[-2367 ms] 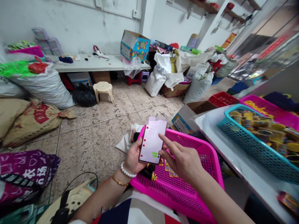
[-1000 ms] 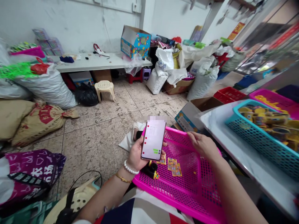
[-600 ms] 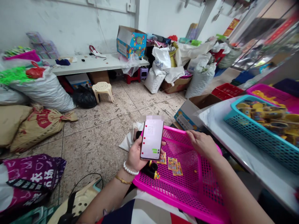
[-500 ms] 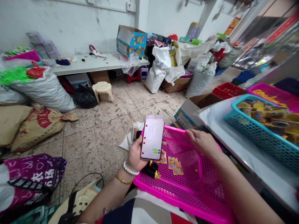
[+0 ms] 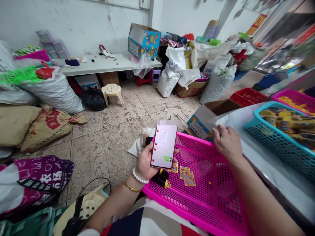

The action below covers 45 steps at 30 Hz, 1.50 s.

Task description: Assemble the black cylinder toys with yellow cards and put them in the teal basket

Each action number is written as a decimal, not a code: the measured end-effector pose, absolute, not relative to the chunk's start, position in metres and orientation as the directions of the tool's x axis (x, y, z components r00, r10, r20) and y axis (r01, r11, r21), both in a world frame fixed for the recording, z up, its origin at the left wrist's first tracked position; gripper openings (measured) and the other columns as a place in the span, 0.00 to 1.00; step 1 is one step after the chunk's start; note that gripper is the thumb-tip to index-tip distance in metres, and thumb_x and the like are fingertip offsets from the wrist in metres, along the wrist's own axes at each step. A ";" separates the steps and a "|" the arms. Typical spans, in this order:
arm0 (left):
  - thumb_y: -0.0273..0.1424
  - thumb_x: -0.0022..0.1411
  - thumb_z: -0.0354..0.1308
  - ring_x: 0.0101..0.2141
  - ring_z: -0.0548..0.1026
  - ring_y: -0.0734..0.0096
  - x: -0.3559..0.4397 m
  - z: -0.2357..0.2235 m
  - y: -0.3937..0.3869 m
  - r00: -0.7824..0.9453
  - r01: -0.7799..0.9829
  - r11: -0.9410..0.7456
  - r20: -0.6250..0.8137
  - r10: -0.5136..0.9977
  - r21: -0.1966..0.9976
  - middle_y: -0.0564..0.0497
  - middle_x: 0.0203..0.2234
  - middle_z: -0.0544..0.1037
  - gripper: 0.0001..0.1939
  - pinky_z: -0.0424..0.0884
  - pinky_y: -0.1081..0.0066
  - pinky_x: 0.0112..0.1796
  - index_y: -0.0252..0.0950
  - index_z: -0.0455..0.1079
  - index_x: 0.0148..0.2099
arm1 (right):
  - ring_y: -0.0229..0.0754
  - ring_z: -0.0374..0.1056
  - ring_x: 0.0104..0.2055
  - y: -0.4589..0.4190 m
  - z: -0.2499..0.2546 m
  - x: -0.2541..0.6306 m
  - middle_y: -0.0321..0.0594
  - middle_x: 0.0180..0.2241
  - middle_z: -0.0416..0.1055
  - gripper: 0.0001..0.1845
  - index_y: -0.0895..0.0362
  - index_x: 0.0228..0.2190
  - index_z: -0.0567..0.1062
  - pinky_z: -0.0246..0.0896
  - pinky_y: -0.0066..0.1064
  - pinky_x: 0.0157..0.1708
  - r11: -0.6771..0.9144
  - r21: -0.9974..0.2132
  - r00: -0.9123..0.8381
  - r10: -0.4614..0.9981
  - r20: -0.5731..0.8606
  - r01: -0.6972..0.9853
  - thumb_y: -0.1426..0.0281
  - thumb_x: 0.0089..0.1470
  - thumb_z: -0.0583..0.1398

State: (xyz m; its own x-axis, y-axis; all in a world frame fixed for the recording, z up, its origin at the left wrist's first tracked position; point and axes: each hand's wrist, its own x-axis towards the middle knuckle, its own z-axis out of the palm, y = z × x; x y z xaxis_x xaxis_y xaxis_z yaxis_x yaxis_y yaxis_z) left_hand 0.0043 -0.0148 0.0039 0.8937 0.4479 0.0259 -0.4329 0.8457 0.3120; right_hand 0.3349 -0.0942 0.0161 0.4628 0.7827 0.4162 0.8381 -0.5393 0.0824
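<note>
My left hand (image 5: 145,160) is wrapped around a smartphone (image 5: 164,146) with a lit screen showing a chat page. The phone is tilted up over the left side of a pink mesh basket (image 5: 182,205) on my lap. In the basket, small yellow printed packets (image 5: 184,172) and a black toy piece with yellow beads (image 5: 162,179) lie partly under the phone hand. My right hand (image 5: 227,142) is over the basket's far right corner by the table edge, fingers loosely bent and apart, with nothing visible in them.
At right, a white table (image 5: 263,170) bears a blue basket (image 5: 278,141) of yellow-brown toy parts. Beyond it stands an open carton (image 5: 199,126). A beige stool (image 5: 112,90), stuffed sacks (image 5: 56,90) and a long bench (image 5: 98,67) line the far side. A purple bag (image 5: 44,183) lies at left.
My right hand has let go of the pink basket's rim and moved right toward the table. The phone stays in my left hand. The view has turned slightly left.
</note>
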 end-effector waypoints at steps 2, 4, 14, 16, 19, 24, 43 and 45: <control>0.46 0.67 0.41 0.46 0.75 0.43 0.004 0.003 -0.015 0.894 -0.433 0.841 0.037 0.446 0.325 0.31 0.50 0.73 0.32 0.70 0.51 0.42 0.28 0.62 0.62 | 0.62 0.63 0.54 -0.096 0.007 0.339 0.66 0.51 0.67 0.35 0.70 0.57 0.64 0.57 0.49 0.52 -0.562 0.079 0.490 0.773 0.403 0.823 0.54 0.65 0.42; 0.47 0.67 0.40 0.46 0.75 0.44 0.004 0.002 -0.015 0.896 -0.430 0.839 0.043 0.442 0.332 0.32 0.50 0.74 0.33 0.71 0.53 0.42 0.28 0.62 0.62 | 0.63 0.62 0.55 -0.097 0.004 0.341 0.67 0.52 0.65 0.37 0.73 0.57 0.63 0.56 0.49 0.53 -0.580 0.097 0.503 0.768 0.397 0.809 0.53 0.64 0.42; 0.46 0.67 0.41 0.45 0.75 0.45 0.006 0.002 -0.016 0.895 -0.430 0.837 0.041 0.443 0.338 0.32 0.50 0.73 0.32 0.70 0.51 0.44 0.30 0.60 0.63 | 0.65 0.61 0.56 -0.097 0.011 0.330 0.68 0.52 0.64 0.36 0.73 0.56 0.64 0.57 0.51 0.53 -0.569 0.152 0.477 0.784 0.398 0.808 0.54 0.64 0.42; 0.45 0.67 0.42 0.45 0.75 0.45 0.006 0.002 -0.016 0.896 -0.427 0.842 0.032 0.442 0.331 0.31 0.50 0.73 0.31 0.70 0.50 0.43 0.29 0.61 0.63 | 0.64 0.61 0.56 -0.097 0.011 0.328 0.68 0.53 0.64 0.35 0.73 0.56 0.64 0.57 0.50 0.53 -0.571 0.153 0.477 0.782 0.402 0.807 0.55 0.64 0.43; 0.45 0.66 0.42 0.45 0.75 0.45 0.006 0.001 -0.016 0.895 -0.429 0.843 0.026 0.445 0.325 0.31 0.49 0.74 0.32 0.70 0.51 0.43 0.29 0.61 0.63 | 0.65 0.61 0.55 -0.096 0.010 0.328 0.67 0.53 0.65 0.35 0.72 0.55 0.64 0.58 0.51 0.52 -0.577 0.153 0.478 0.774 0.414 0.802 0.54 0.64 0.43; 0.47 0.66 0.44 0.44 0.76 0.45 0.006 0.000 -0.015 0.893 -0.433 0.841 0.031 0.448 0.323 0.32 0.48 0.75 0.32 0.70 0.51 0.43 0.29 0.62 0.62 | 0.66 0.61 0.55 -0.097 0.007 0.329 0.67 0.52 0.65 0.36 0.72 0.55 0.65 0.58 0.51 0.52 -0.570 0.157 0.462 0.773 0.435 0.806 0.53 0.64 0.42; 0.45 0.68 0.41 0.44 0.75 0.47 0.008 -0.004 -0.013 0.869 -0.474 0.833 0.001 0.494 0.285 0.34 0.47 0.76 0.30 0.70 0.52 0.44 0.30 0.64 0.61 | 0.64 0.62 0.56 -0.097 0.001 0.331 0.65 0.52 0.66 0.33 0.71 0.54 0.66 0.59 0.51 0.53 -0.570 0.141 0.443 0.750 0.491 0.810 0.55 0.63 0.46; 0.45 0.68 0.40 0.44 0.75 0.47 0.008 -0.003 -0.013 0.871 -0.471 0.832 0.004 0.492 0.293 0.33 0.47 0.75 0.31 0.70 0.52 0.44 0.29 0.64 0.61 | 0.64 0.62 0.56 -0.097 0.001 0.331 0.65 0.52 0.66 0.33 0.71 0.55 0.65 0.58 0.51 0.53 -0.569 0.142 0.441 0.750 0.494 0.810 0.55 0.63 0.46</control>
